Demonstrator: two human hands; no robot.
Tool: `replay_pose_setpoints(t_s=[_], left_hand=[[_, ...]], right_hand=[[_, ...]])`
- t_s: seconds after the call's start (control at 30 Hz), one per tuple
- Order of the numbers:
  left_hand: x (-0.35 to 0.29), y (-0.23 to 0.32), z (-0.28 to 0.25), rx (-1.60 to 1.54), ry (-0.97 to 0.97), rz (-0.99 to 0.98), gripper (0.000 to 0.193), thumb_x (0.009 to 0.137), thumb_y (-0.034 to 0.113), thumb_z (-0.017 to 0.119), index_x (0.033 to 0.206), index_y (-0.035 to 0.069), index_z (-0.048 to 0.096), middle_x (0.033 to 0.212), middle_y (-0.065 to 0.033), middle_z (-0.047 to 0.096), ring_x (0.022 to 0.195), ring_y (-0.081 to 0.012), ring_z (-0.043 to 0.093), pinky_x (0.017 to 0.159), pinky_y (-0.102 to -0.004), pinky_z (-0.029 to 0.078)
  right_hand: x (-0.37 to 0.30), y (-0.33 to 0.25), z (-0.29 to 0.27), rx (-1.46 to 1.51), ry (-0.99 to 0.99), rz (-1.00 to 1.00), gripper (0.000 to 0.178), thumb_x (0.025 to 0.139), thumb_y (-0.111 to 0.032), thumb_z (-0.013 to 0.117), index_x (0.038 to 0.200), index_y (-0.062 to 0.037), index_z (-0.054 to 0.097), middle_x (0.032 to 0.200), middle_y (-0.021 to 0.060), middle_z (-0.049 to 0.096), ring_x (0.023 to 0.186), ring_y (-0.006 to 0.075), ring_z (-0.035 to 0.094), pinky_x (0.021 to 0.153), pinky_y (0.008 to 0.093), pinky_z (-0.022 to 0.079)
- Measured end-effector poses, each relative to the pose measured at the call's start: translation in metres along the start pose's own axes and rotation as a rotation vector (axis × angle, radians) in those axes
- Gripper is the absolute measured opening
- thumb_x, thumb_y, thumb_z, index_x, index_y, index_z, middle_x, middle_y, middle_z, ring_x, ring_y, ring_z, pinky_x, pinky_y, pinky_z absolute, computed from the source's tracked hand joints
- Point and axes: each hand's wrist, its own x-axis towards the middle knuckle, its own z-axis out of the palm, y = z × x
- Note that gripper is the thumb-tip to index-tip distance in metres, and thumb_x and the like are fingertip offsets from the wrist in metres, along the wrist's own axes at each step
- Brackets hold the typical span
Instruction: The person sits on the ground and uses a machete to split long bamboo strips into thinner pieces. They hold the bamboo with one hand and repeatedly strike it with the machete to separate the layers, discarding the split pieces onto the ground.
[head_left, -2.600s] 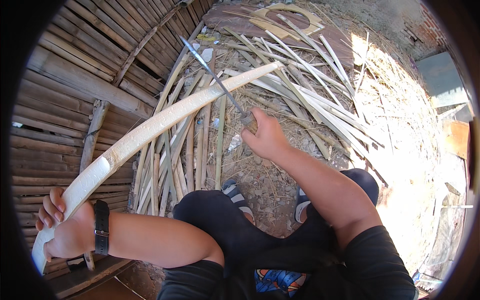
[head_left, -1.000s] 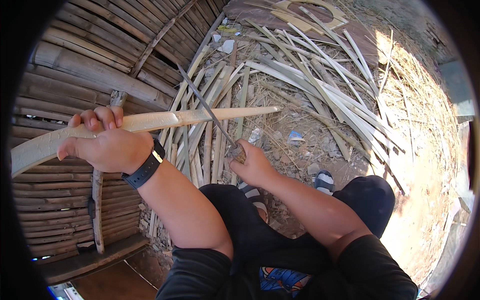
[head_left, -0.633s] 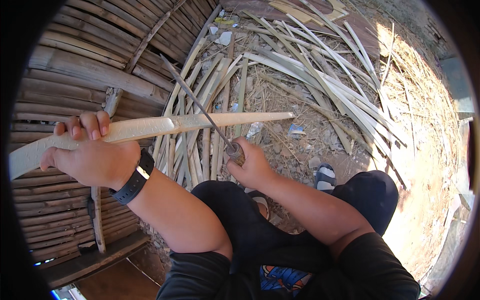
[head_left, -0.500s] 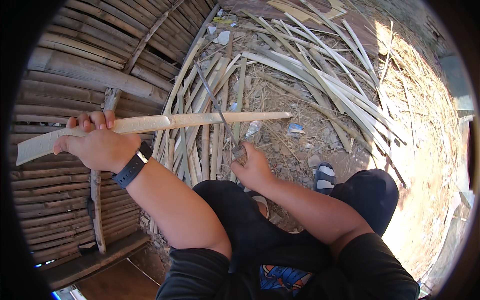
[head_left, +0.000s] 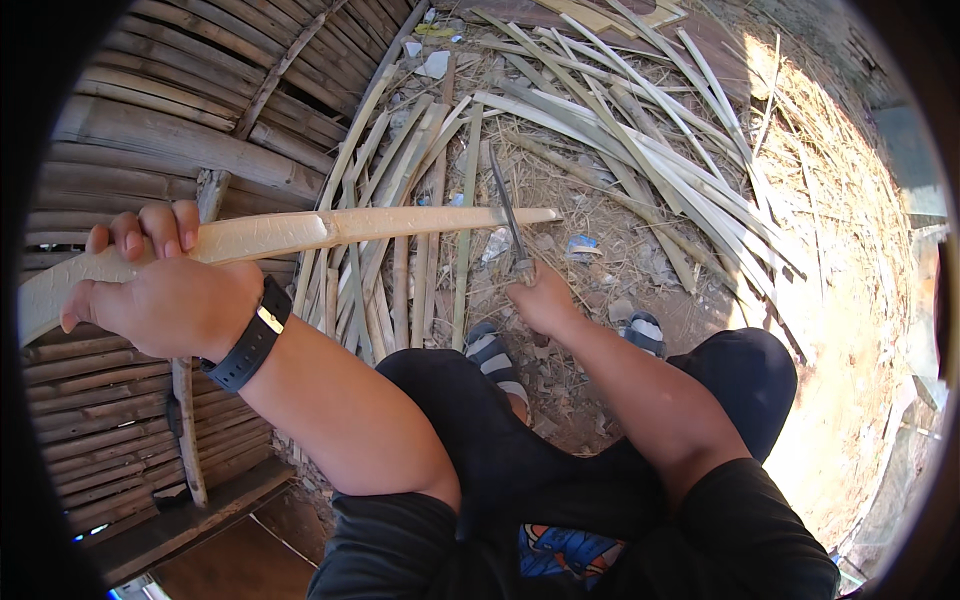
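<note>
A long pale split bamboo strip (head_left: 400,222) lies level across the view, wide at the left and narrowing to its tip on the right. My left hand (head_left: 165,290), with a dark watch on the wrist, grips the wide part, thumb below and fingers over the top edge. In my right hand (head_left: 543,302) is the handle of a machete, the fingers closed round it. The long dark machete blade (head_left: 507,205) points away from me and crosses the strip close to its narrow end. Whether the edge bites into the bamboo I cannot tell.
A bamboo-slat wall (head_left: 110,400) rises at the left. Many loose bamboo strips (head_left: 640,150) lie in piles ahead, over ground strewn with straw (head_left: 840,200) and shavings. A tape roll (head_left: 583,248) rests beyond my sandalled feet (head_left: 492,362). Sunlight falls on the right side.
My right hand has moved right with the machete, so the blade has slid along the strip from its middle toward the tip. My left hand and the strip have shifted slightly left.
</note>
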Motion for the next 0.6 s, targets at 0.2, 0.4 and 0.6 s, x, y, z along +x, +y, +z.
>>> replay_pose_setpoints(t_s=[0.2,0.4,0.6], left_hand=[[0.004,-0.004,-0.014,0.012,-0.01,-0.001,0.062,0.096,0.07,0.027,0.094,0.011,0.044,0.07,0.0014,0.04,0.052,-0.0128,0.032,0.048,-0.0273,0.03],[0.006,-0.007,-0.01,0.004,0.006,-0.004,0.06,0.096,0.069,0.029,0.095,0.011,0.043,0.07,0.0017,0.04,0.053,-0.0128,0.033,0.049,-0.0265,0.031],[0.012,-0.011,-0.014,-0.033,-0.09,-0.014,0.06,0.095,0.071,0.03,0.095,0.012,0.043,0.071,0.0017,0.041,0.053,-0.0128,0.034,0.049,-0.0262,0.031]], right_hand=[[-0.054,-0.092,0.013,-0.019,-0.24,-0.143,0.049,0.078,-0.021,0.068,0.115,0.0076,0.055,0.091,0.0282,0.066,0.091,0.0406,0.067,0.084,0.0458,0.05],[0.016,0.033,-0.007,-0.118,-0.005,0.045,0.043,0.081,-0.018,0.064,0.117,0.0042,0.056,0.081,0.0177,0.066,0.069,0.0267,0.064,0.066,0.0392,0.051],[-0.023,-0.029,0.021,-0.112,0.087,-0.349,0.044,0.081,-0.017,0.065,0.118,0.0041,0.054,0.073,0.0163,0.065,0.063,0.0291,0.065,0.066,0.0399,0.052]])
